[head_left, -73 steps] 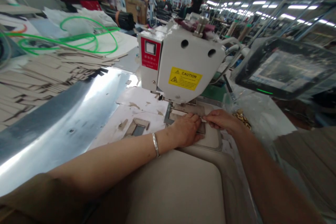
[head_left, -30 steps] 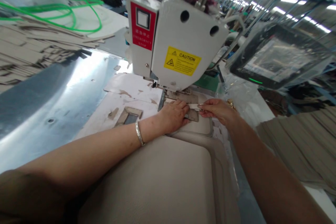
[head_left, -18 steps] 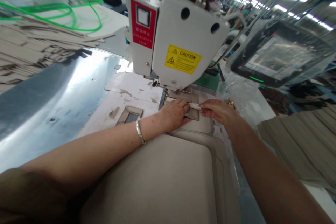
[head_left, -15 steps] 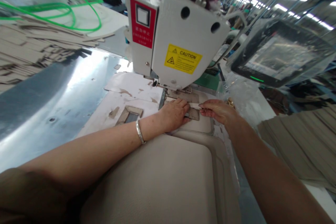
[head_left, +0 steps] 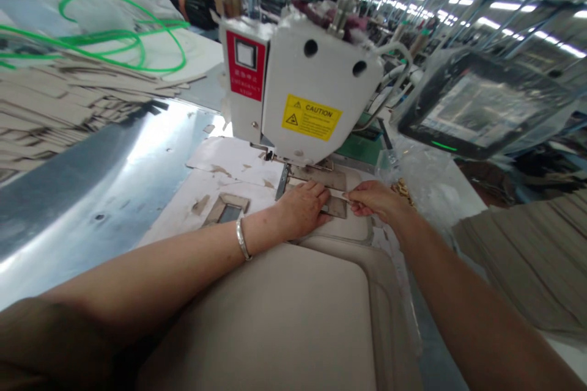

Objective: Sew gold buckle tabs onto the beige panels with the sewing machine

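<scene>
1. The left hand [head_left: 302, 211] lies open and flat on a brown frame-shaped template [head_left: 337, 208].
2. The right hand [head_left: 376, 200] pinches a pale strip [head_left: 337, 193], which lies across the template, just near of the sewing machine head [head_left: 312, 98].

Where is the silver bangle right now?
In the head view, the silver bangle circles the left wrist, just behind the left hand, near the white sewing machine head.
</scene>
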Demonstrator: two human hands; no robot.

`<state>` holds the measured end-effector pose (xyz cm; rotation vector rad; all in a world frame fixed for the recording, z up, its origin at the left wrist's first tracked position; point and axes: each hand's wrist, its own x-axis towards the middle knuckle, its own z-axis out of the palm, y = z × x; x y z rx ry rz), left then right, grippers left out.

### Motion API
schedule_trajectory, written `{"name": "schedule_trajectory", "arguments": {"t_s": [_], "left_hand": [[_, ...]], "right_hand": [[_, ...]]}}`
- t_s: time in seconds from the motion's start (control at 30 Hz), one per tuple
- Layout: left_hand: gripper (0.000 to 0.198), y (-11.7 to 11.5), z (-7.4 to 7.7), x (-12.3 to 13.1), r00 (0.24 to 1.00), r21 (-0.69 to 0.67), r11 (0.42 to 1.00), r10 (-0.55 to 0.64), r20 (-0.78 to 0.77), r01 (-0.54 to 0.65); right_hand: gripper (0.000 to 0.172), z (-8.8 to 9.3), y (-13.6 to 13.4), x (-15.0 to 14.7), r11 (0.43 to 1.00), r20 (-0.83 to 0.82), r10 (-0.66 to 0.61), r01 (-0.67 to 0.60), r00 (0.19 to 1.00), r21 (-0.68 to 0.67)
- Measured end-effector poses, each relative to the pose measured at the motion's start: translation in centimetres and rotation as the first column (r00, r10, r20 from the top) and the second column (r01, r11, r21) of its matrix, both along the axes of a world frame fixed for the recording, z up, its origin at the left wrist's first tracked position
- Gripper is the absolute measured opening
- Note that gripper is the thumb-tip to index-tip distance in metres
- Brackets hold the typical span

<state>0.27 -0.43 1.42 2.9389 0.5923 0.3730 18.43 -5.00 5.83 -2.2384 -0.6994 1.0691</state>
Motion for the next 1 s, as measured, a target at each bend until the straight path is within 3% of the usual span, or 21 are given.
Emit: {"name": "schedule_trajectory", "arguments": {"t_s": [0.23,0.33,0.67,1.0], "left_hand": [[0.056,-1.1,-0.1,2.6,0.990,-0.006,0.991,-0.130,-0.052,0.130],[0.054,-1.4,0.2,2.8,0.994,-0.009,0.995,-0.098,-0.040,0.098],[0.046,0.0,0.2,-4.2,0.989,0.034,0.988,0.148,0.030,-0.149],[0.044,0.1,-0.6,-4.3,0.988,0.038,0.988,0.151,0.036,-0.152]], "right_hand": [[0.019,-0.6,-0.4,0.8,0.999,-0.072,0.021,-0.023,0.997,-0.033],[0.017,-1.3,-0.5,1.2,1.000,-0.071,0.022,-0.021,0.997,0.009],[0.017,-2.2,-1.2,0.9,0.994,0.043,0.081,-0.084,0.996,0.066],[0.011,-1.1,-0.6,1.8,0.996,-0.131,0.089,-0.092,0.987,-0.016]]}}
